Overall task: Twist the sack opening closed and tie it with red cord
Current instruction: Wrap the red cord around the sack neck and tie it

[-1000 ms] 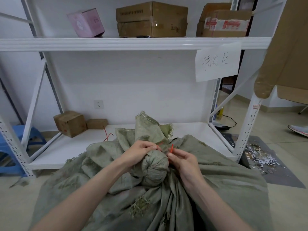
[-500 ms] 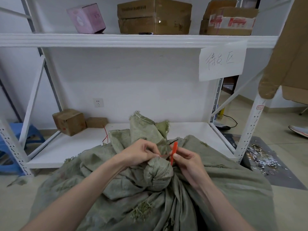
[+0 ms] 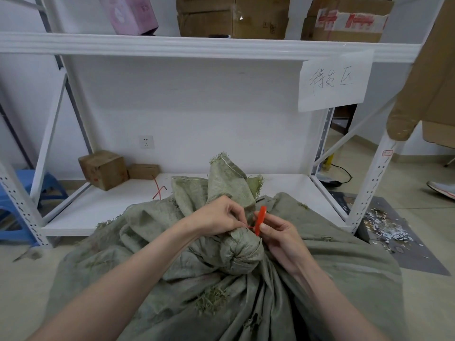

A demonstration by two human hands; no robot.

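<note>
A large green woven sack [image 3: 344,267] fills the lower view, its neck twisted into a tight knob [image 3: 240,252] with the frayed opening [image 3: 229,183] standing up behind. My left hand [image 3: 216,217] pinches a thin red cord at the neck. My right hand [image 3: 278,232] holds the flat red cord end [image 3: 260,220] upright between thumb and fingers, just right of the knob. The cord's run round the neck is mostly hidden by my fingers.
A white metal shelf rack [image 3: 197,46] stands right behind the sack. Its bottom shelf [image 3: 103,205] carries two small cardboard boxes [image 3: 104,168] and loose red cords [image 3: 158,189]. A blue stool [image 3: 24,193] is at left, paper scraps on a mat [image 3: 384,225] at right.
The red cord end has risen higher in my right hand and stands more upright. Both hands have shifted slightly up on the sack's neck, and the view has moved closer.
</note>
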